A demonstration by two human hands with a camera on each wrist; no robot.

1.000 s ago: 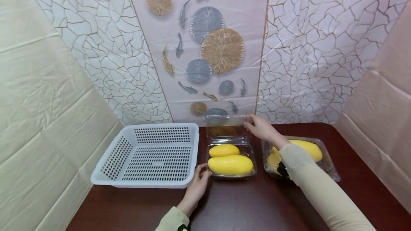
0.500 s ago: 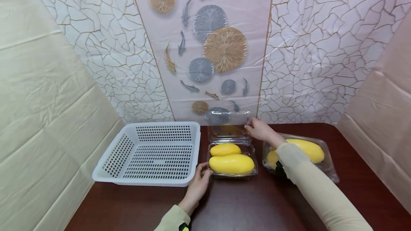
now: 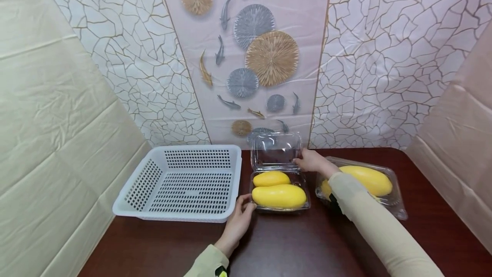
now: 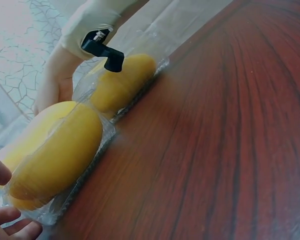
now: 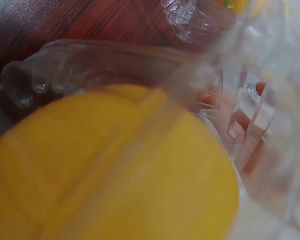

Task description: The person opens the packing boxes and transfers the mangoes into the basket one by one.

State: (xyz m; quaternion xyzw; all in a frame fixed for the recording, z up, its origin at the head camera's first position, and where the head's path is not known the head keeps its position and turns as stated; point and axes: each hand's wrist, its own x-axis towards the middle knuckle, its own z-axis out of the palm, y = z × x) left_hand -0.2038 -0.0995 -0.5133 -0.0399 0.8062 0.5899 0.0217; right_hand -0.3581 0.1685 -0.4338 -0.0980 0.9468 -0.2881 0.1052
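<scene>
In the head view a hinged clear plastic clamshell box [image 3: 282,210] sits mid-table with its lid [image 3: 273,151] raised at the back. Inside lie two smooth yellow mango-like fruits, the larger one [image 3: 279,196] in front and the smaller one [image 3: 271,178] behind. My left hand [image 3: 237,224] holds the box's front left corner; its thumb and fingertips [image 4: 26,231] sit around that corner in the left wrist view. My right hand [image 3: 313,161] pinches the lid's right edge. In the right wrist view, a yellow fruit [image 5: 135,170] fills the foreground behind clear plastic.
A white perforated basket [image 3: 132,215] stands left of the box. To the right, partly behind the right sleeve, is another clear container [image 3: 399,208] with yellow fruit [image 3: 370,179]. A patterned cloth wall [image 3: 357,97] closes off the back of the dark wooden table [image 3: 292,247].
The lid has tilted further back and stands higher above the box. My right hand has slid lower along its right edge. My left hand has stayed at the front left corner.
</scene>
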